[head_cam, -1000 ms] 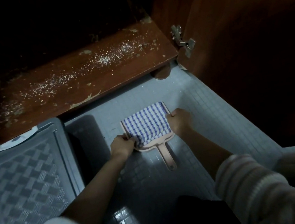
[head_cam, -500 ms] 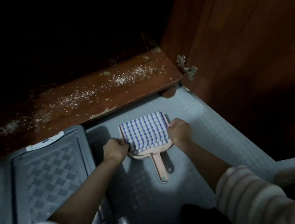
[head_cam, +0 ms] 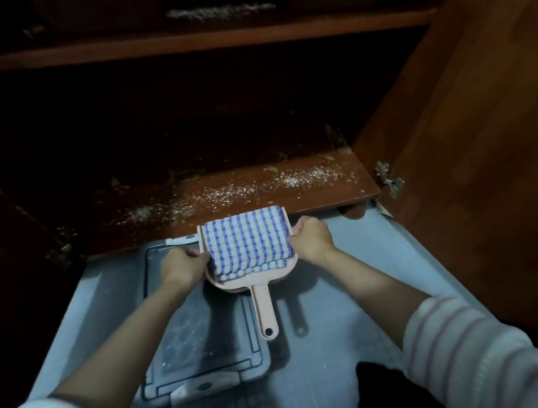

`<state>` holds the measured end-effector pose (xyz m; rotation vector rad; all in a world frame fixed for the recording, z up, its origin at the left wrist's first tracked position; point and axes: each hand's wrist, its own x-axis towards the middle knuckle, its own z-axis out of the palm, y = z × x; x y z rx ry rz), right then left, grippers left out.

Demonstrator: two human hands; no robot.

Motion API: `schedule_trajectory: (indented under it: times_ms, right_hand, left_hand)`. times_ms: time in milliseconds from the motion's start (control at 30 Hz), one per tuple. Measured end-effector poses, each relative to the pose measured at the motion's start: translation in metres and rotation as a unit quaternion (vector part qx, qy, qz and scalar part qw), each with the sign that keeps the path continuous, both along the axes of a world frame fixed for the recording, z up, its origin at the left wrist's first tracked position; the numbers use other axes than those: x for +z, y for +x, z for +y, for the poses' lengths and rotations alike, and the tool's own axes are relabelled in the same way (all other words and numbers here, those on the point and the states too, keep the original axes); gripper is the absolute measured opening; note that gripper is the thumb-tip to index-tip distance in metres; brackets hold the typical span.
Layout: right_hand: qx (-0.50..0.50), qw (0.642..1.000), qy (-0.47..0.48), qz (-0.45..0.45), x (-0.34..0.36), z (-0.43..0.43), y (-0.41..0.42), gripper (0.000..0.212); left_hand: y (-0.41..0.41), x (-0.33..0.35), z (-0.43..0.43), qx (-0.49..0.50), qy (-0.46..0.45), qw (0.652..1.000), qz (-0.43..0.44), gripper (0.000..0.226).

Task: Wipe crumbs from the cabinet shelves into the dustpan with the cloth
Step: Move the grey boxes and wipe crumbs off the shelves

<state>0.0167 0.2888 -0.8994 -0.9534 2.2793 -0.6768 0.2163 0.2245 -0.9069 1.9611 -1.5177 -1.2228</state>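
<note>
Cabinet (head_cam: 489, 110), two crumbed shelves (head_cam: 294, 196), one dustpan (head_cam: 263, 303), one cloth (head_cam: 248, 241), left hand (head_cam: 183, 266), right hand (head_cam: 311, 242), fingers (head_cam: 300, 225) seemingly gripping dustpan

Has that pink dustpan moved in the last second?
Yes. The dustpan has come forward to the front edge of the crumb-strewn shelf; earlier there was a gap between them.

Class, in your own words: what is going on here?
A person grips a pink plastic dustpan by its sides, left hand and right hand, at the front edge of the brown wooden cabinet shelf. A folded blue-and-white checked cloth lies in it. White crumbs dot the shelf, not yet wiped.
</note>
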Motion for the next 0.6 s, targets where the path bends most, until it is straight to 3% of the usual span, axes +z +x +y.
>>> schedule_trajectory:
  times_ms: [200, 333, 600]
  right_hand:
    - [0.055, 0.998, 0.038, -0.007, -0.003, -0.021, 0.046, 0.027]
    - [0.093, 0.994, 0.062, -0.01, -0.011, -0.028, 0.066, 0.031]
    - [0.089, 0.994, 0.066, 0.0, -0.033, -0.039, 0.081, 0.03]
  left_hand:
    - [0.043, -0.001, -0.003, 0.019, -0.006, 0.999, -0.046, 0.034]
    - [0.066, -0.012, -0.002, 0.042, 0.016, 0.997, -0.061, 0.011]
    - [0.078, -0.027, -0.003, 0.051, 0.002, 0.994, -0.095, 0.021]
